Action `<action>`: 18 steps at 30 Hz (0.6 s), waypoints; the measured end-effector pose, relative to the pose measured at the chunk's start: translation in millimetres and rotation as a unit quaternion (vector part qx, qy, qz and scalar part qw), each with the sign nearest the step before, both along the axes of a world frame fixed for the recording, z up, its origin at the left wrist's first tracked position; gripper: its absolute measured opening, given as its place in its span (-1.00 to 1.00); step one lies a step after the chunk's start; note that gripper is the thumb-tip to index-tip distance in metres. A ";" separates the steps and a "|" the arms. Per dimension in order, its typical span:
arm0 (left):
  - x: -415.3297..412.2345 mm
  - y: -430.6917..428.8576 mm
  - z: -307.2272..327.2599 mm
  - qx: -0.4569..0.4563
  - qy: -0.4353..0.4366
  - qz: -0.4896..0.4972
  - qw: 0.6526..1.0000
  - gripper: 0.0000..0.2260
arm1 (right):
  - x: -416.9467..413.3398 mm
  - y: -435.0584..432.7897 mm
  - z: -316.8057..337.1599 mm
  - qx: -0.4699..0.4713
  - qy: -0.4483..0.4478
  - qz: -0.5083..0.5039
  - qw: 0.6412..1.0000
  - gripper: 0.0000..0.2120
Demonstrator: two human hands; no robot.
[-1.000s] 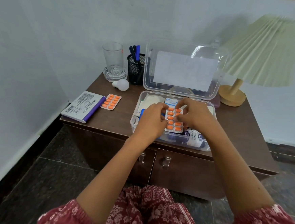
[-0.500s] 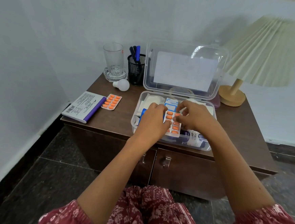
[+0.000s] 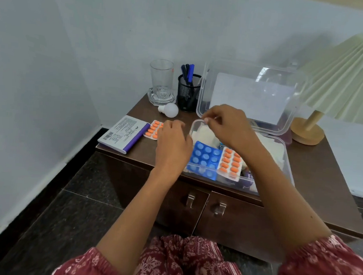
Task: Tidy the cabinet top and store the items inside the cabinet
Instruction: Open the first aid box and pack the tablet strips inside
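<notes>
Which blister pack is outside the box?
The orange pack on the cabinet top, beside the white carton; the blue pack and boxed orange pack lie in the clear box.

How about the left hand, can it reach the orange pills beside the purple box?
Probably yes. The left hand hovers right at the orange pill strip on the cabinet top, with nothing between them.

The white-and-purple box point(image 3: 122, 133) is bearing a barcode and fine print, unreadably small. Nothing else is showing legible text.
</notes>
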State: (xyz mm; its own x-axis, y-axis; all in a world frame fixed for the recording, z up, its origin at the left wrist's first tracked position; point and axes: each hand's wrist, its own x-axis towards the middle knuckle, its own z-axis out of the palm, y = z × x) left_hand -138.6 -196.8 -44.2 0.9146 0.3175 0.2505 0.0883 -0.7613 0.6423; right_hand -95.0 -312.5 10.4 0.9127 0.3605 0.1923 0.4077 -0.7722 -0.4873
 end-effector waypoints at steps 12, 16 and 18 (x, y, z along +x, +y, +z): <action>26.7 56.7 -14.7 0.212 0.079 0.061 0.972 -0.64 | 42.3 102.4 -26.8 0.040 0.217 -0.014 0.975 -0.70; 46.1 82.5 -10.7 0.254 0.107 0.043 0.960 -0.63 | 54.8 118.8 -42.1 0.056 0.304 -0.085 0.947 -0.77; 54.1 91.6 -13.0 0.267 0.127 0.028 0.955 -0.69 | 58.7 124.9 -49.7 0.104 0.329 -0.111 0.932 -0.74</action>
State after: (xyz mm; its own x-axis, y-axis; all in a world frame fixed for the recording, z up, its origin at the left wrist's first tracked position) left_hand -84.4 -105.2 -57.2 0.9531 0.2559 0.1618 0.2393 -0.9641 0.1152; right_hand -36.2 -187.5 -39.3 0.9056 0.1670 -0.3900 -0.1897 -0.6627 -0.7244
